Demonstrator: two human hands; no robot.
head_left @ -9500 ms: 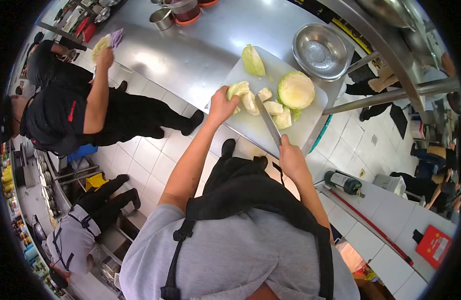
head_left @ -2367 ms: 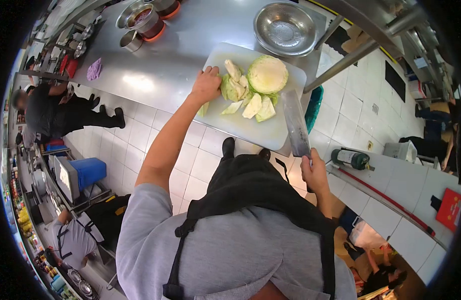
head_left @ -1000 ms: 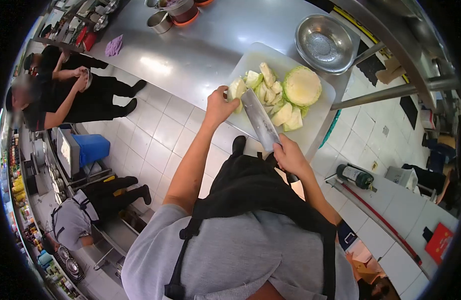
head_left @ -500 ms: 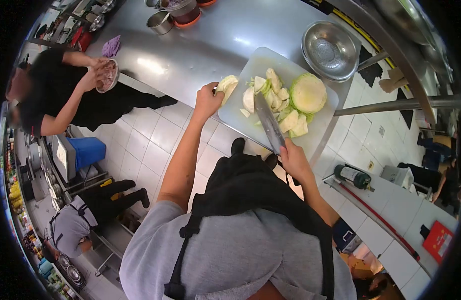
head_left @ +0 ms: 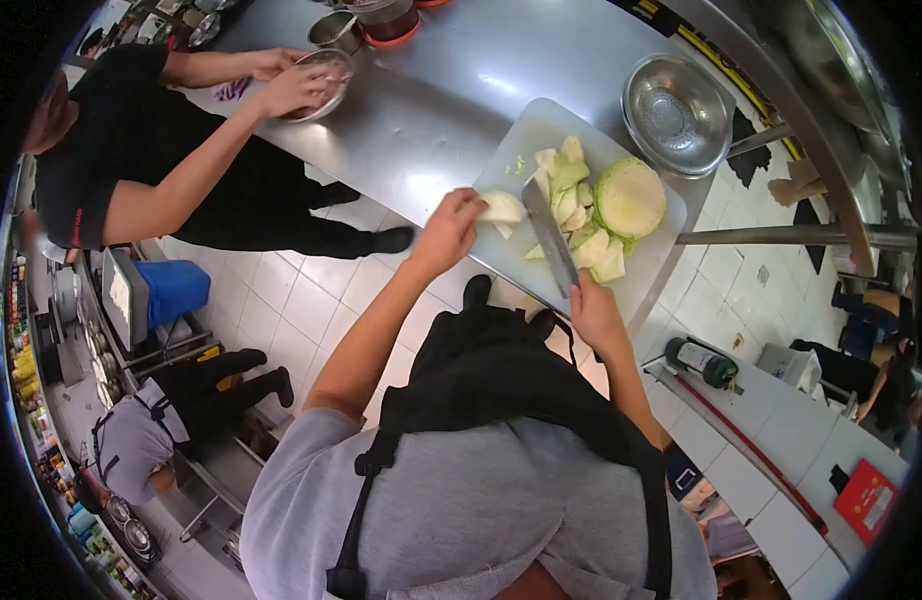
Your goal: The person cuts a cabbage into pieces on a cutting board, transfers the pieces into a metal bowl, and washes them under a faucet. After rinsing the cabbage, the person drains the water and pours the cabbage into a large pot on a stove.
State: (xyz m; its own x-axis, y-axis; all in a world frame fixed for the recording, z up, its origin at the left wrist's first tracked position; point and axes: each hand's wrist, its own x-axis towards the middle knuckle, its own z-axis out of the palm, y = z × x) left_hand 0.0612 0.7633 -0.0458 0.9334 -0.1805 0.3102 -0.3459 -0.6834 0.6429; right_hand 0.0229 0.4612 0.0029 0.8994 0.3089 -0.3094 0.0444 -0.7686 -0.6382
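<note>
My left hand (head_left: 449, 232) is closed on a pale cabbage piece (head_left: 502, 208) at the left side of the white cutting board (head_left: 526, 128). My right hand (head_left: 597, 312) grips the handle of a large knife (head_left: 552, 240), whose blade lies over the board between that piece and the cut pile. Cut cabbage chunks (head_left: 571, 200) are heaped in the board's middle, just right of the blade. A large cabbage part (head_left: 632, 198) rests at the right with its flat cut face up.
A steel bowl (head_left: 678, 115) stands beyond the board at the right. A co-worker (head_left: 131, 150) at the left holds a bowl of food (head_left: 321, 86) over the steel counter (head_left: 401, 120). Pots (head_left: 337, 32) stand at the far edge. Another person (head_left: 146, 440) is at lower left.
My left hand has moved right with the cabbage piece, now lower on the board. The knife has shifted slightly right. The co-worker has moved to the counter with the bowl.
</note>
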